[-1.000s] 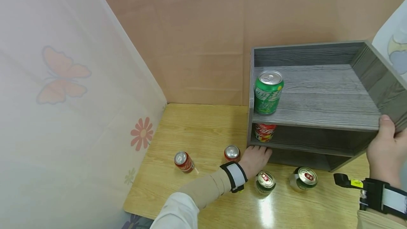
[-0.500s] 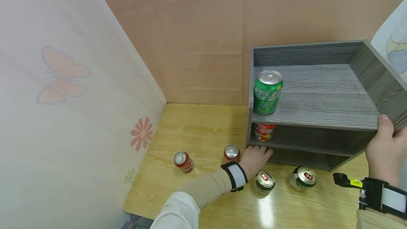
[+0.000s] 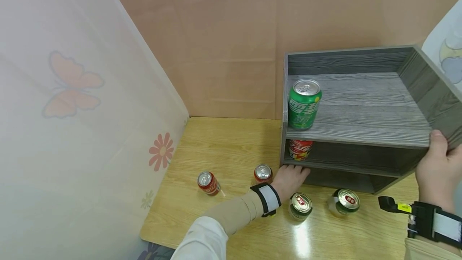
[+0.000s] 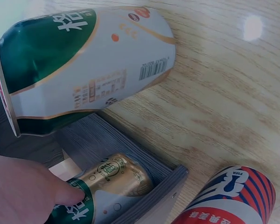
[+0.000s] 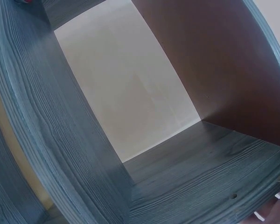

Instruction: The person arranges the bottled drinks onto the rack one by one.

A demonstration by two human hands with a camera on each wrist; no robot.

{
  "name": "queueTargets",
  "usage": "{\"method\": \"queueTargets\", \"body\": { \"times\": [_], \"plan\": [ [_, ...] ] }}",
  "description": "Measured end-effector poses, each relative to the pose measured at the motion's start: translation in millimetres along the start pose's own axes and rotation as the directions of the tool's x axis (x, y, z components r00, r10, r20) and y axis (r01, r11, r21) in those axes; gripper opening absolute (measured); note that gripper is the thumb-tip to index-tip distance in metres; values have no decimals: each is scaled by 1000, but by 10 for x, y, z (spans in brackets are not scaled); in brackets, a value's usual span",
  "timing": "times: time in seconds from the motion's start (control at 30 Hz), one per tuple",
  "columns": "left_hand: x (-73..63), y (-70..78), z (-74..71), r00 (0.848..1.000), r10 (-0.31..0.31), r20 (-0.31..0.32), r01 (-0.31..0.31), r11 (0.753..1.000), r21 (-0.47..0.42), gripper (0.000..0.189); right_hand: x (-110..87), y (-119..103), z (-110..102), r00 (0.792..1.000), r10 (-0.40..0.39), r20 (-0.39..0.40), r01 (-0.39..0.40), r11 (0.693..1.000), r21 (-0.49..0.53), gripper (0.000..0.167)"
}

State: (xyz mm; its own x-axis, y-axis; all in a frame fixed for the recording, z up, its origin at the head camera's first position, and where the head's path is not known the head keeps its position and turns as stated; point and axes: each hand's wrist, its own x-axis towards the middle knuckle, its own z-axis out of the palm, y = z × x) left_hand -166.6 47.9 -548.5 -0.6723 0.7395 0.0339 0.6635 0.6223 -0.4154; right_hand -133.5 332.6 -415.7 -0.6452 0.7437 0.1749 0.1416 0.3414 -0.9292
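My left hand (image 3: 290, 181) reaches into the lowest compartment of the grey wooden shelf (image 3: 364, 103), at its left end. In the left wrist view its thumb lies against a green, white and gold drink can (image 4: 123, 175) inside, and the hand grips that can; most fingers are hidden. My right hand (image 3: 438, 171) grips the front edge of the shelf's right side wall, thumb on the inner face. On the top board stands a green can (image 3: 304, 105). A red can (image 3: 300, 149) stands in the middle compartment below it, partly hidden.
Two red cans stand left of the shelf, one farther out (image 3: 208, 183) and one beside my left hand (image 3: 263, 173). In front of the shelf are two green-and-white cans, a left one (image 3: 301, 208) and a right one (image 3: 344, 203). Everything rests on a wooden table (image 3: 231, 143).
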Motion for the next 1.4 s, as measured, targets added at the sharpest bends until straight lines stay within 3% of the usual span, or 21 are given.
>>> {"method": "queueTargets", "body": {
  "times": [0.13, 0.23, 0.37, 0.5, 0.73, 0.83, 0.97, 1.13, 1.27, 1.4],
  "plan": [
    [-26, -14, -7, 1000, 14, 19, -14, 1000, -11, 48, -7, -5, -4, 997, 69, 24, -69, 998, 10, 44],
    [-70, -47, -33, 998, 54, 23, -53, 998, -36, 56, -4, 14, -3, 998, 51, 22, -52, 998, 29, 46],
    [-171, -112, -89, 994, 108, -25, -110, 991, -75, 59, 7, 44, 7, 999, -33, 6, 32, 999, 39, 50],
    [-299, -180, -131, 985, 152, -85, -159, 983, -89, 54, 23, 36, 2, 1000, -7, 4, 7, 1000, 26, 48],
    [-493, -282, -192, 966, 224, -132, -241, 961, -135, 64, 21, 35, -4, 1000, 2, 2, -3, 1000, 15, 47],
    [-550, -352, -222, 960, 194, -203, -234, 952, -197, 53, 21, 43, -1, 1000, -6, -1, 6, 1000, 20, 47],
    [-576, -483, -216, 947, 101, -306, -190, 943, -275, 36, 21, 46, -1, 1000, -7, -5, 7, 1000, 24, 48],
    [-587, -676, -202, 912, 4, -410, -154, 929, -335, 19, 15, 41, 4, 1000, 3, -2, -3, 1000, 22, 47],
    [-602, -818, -184, 898, -56, -436, -136, 908, -396, 19, 12, 37, 6, 1000, 9, 3, -9, 1000, 19, 47],
    [-613, -933, -135, 914, -128, -385, -73, 881, -467, 27, 16, 34, -4, 1000, 25, 5, -25, 999, 25, 48]
  ]
}}
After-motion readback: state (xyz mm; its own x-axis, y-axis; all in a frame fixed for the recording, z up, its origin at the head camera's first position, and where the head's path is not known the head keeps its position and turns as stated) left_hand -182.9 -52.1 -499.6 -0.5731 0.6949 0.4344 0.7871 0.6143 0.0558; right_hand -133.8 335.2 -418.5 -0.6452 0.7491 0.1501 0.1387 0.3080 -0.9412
